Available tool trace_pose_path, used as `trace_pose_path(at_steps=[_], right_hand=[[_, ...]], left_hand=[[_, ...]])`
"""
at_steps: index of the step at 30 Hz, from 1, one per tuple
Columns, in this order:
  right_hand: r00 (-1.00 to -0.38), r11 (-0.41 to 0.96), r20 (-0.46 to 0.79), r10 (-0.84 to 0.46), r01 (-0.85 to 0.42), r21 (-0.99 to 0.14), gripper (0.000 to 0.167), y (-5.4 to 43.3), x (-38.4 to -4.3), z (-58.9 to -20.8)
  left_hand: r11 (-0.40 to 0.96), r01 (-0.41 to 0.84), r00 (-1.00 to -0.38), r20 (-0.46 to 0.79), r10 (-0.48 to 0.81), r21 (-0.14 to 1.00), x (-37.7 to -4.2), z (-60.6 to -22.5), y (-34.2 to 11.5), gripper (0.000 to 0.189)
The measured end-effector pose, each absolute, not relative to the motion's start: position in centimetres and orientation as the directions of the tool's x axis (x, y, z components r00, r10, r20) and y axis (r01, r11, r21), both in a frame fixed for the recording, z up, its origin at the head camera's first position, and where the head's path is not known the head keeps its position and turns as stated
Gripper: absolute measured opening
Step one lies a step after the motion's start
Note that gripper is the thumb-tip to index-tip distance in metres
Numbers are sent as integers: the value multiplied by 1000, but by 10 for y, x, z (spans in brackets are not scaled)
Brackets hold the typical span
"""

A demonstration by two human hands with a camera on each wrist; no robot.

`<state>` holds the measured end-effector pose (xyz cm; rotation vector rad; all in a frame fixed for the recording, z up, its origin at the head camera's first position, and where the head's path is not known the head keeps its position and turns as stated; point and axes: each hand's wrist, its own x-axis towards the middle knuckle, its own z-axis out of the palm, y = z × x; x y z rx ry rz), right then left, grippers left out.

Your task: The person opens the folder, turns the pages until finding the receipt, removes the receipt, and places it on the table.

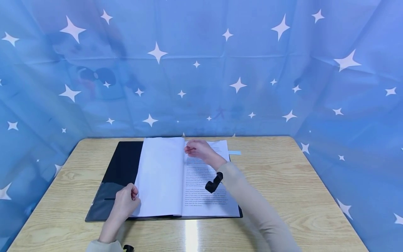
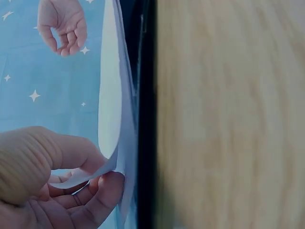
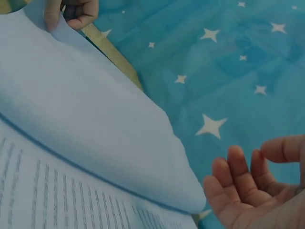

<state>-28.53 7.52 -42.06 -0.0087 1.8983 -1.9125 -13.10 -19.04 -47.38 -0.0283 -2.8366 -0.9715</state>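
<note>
A black folder (image 1: 126, 157) lies spread on the table, with printed sheets inside. On its left side is a blank white page (image 1: 160, 175); on its right, a page of printed text (image 1: 206, 196). My left hand (image 1: 126, 200) pinches the edge of the blank page between thumb and fingers, and in the left wrist view the paper (image 2: 111, 86) bends up from that grip. Above the top of the printed page hovers my right hand (image 1: 201, 150), its fingers loosely bent. The right wrist view shows that hand (image 3: 257, 186) holding nothing, beside the page's top end.
A light blue tab (image 1: 234, 152) sticks out past the folder's right edge. The wooden table (image 1: 283, 185) extends on both sides. Behind it hangs a blue cloth (image 1: 201, 98) with white stars. Black wrist cameras (image 1: 214, 182) are strapped to the arms.
</note>
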Motion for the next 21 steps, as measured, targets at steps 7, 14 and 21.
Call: trace_pose_path(at_steps=[7, 14, 21], right_hand=[[-913, 78, -323, -250, 314, -946, 37, 100, -291, -424], [-923, 91, -332, -196, 320, -943, 33, 124, -298, -428], [-935, 142, -324, -142, 304, -942, 38, 147, -306, -431]], left_hand=[[794, 56, -992, 127, -26, 605, -133, -477, -192, 19], [791, 5, -998, 48, -31, 612, -136, -478, -193, 19], [780, -57, -998, -39, -42, 623, -137, -475, -193, 32]])
